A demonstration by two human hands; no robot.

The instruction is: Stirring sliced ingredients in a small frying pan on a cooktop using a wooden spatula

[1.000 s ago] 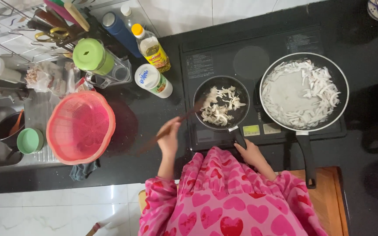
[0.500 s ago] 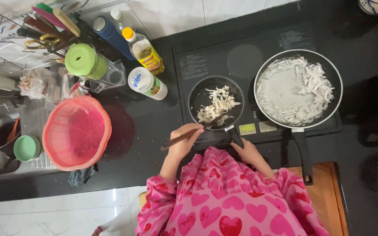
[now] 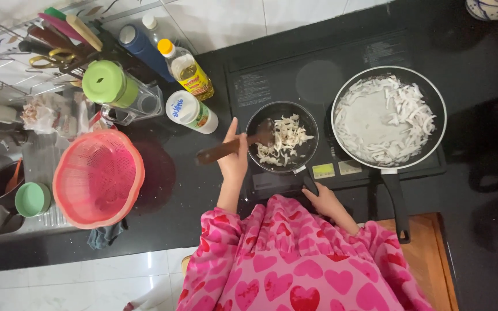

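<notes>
My left hand (image 3: 233, 161) grips a brown wooden spatula (image 3: 220, 151), and its blade reaches into the small black pan (image 3: 255, 124). Pale shredded strips (image 3: 282, 144) lie in that pan. My right hand (image 3: 324, 198) rests at the small pan's black handle (image 3: 306, 181) and seems to hold it. Right of it, a large black frying pan (image 3: 364, 115) holds more white strips along its right side. Both pans sit on a black cooktop (image 3: 278, 80). Pink heart-print sleeves cover both arms.
A pink colander (image 3: 98, 177) stands on the dark counter at left, by a green cup (image 3: 31, 198). Behind it are a green-lidded jug (image 3: 110, 83), an oil bottle (image 3: 185, 69), a white-capped bottle (image 3: 190, 111) and a blue bottle (image 3: 139, 43). A wooden surface (image 3: 427, 253) lies bottom right.
My left hand has risen toward the small pan and swung the spatula's blade into the food. My right hand stays at the handle. The view has shifted slightly.
</notes>
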